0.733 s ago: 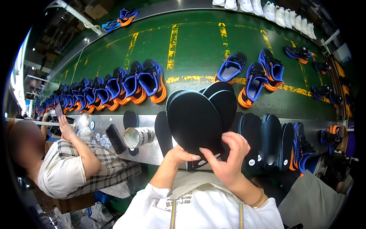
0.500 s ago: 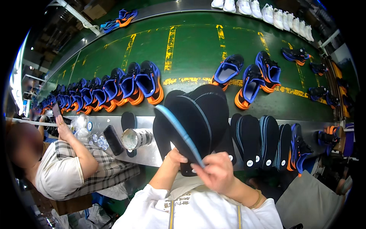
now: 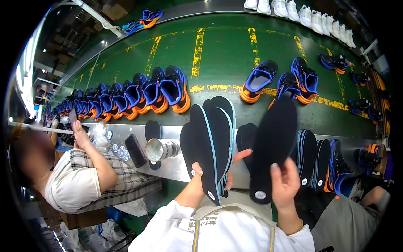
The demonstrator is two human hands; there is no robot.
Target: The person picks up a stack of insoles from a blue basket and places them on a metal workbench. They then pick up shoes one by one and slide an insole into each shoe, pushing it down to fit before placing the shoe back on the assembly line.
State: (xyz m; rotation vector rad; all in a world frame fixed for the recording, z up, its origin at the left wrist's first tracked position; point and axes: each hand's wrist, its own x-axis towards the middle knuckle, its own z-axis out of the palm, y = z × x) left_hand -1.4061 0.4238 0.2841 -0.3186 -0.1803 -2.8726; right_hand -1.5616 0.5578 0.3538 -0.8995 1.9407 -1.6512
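- Left hand (image 3: 210, 174) clamps a fanned stack of black insoles (image 3: 212, 143) from beneath, thumb in front, fingers behind.
- Right hand (image 3: 285, 185) pinches one single insole (image 3: 273, 147) near its heel, upright, just right of the stack.
- Risk: the stack is held at its lower end only; a looser grip could let the front insole slide out and drop.
- Risk: the single insole is long and limp; it may flop against the stack.
- Beyond both hands: a metal ledge (image 3: 176, 161), then a green conveyor belt (image 3: 226, 54) carrying blue-orange shoes (image 3: 172, 90).
- Left of the left hand: a seated person in a plaid shirt (image 3: 84, 176).
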